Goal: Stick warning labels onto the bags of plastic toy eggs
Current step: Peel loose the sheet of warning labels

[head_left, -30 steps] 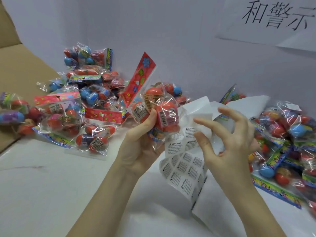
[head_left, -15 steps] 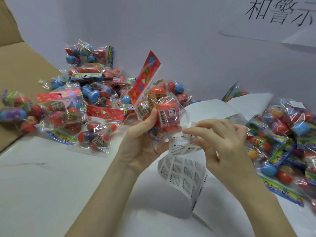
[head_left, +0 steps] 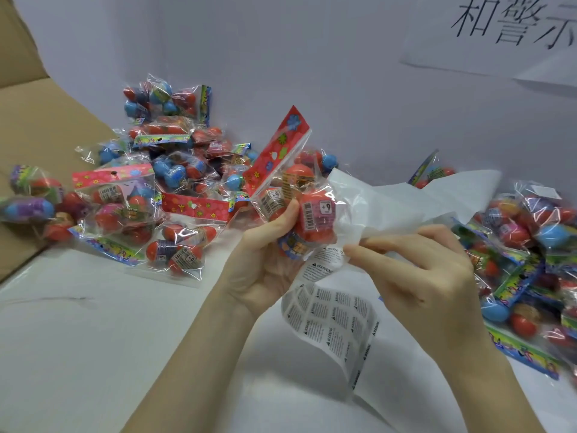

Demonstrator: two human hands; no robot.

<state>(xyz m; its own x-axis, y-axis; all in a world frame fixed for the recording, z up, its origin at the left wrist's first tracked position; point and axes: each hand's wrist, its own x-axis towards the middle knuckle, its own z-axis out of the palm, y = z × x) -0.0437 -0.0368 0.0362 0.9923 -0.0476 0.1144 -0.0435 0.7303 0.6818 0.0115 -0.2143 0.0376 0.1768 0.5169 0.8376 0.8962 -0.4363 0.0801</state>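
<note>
Now left hand grips egg bag; right hand pinches label sheet just below.

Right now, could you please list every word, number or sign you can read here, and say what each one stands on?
"和警示": large black handwriting on the white paper sign on the wall, cut off at the frame edge.
"WARNING" with a triangle sign: repeated on the label sheet; the fine print below is too small to read.
"+9", seemingly an upside-down "6+": sticker on the held bag in the left hand.
Barcode digits: unreadable.
</note>
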